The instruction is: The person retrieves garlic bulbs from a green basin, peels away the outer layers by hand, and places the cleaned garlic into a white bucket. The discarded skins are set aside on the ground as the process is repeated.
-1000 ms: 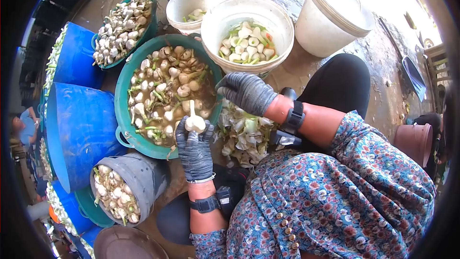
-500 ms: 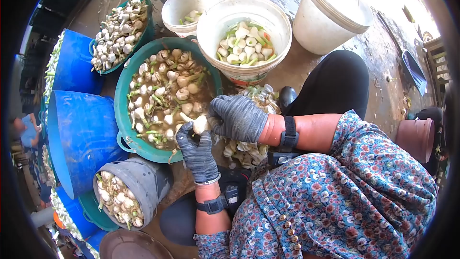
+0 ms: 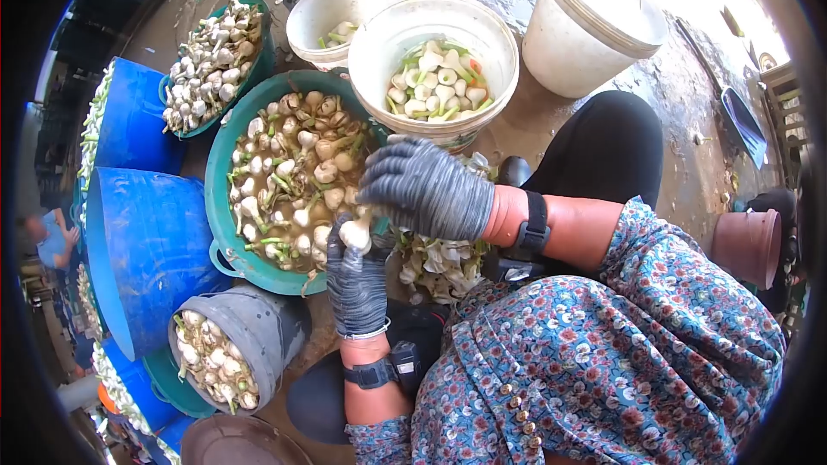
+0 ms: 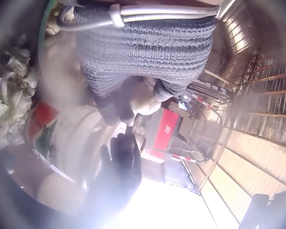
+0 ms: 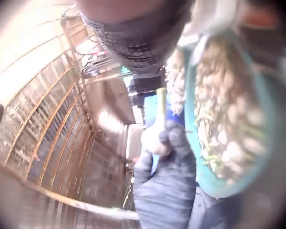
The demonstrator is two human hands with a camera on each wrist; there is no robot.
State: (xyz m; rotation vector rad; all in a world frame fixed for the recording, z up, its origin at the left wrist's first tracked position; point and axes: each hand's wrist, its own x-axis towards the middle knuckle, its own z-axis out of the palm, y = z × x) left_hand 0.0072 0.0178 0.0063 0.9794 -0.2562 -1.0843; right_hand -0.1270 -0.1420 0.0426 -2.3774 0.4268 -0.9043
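In the head view my gloved left hand [image 3: 360, 288] holds a white garlic bulb [image 3: 355, 236] between thumb and fingers, close to the near rim of a green tub [image 3: 221, 222]. The tub is full of garlic bulbs [image 3: 297, 164] in brownish water. Just above and right of the held bulb is my gloved right hand [image 3: 431, 194], its fingers stretched loosely over the bulb's stem side. The right wrist view shows the bulb's stem [image 5: 160, 102] standing free above the left glove. Blur and glare soften the right hand's fingertips in the left wrist view.
A pile of garlic peels [image 3: 441, 269] lies below the right hand. Beyond stands a white bucket [image 3: 392, 30] with trimmed bulbs, beside a smaller white bucket [image 3: 312, 13]. A grey bucket [image 3: 280, 327] and a blue container [image 3: 159, 258] stand left; another white bucket [image 3: 568, 43] is far right.
My right hand came down against the bulb half a second ago, then drew slightly up with its fingers loosened. The left hand has turned the bulb, whose stem earlier pointed up, then left.
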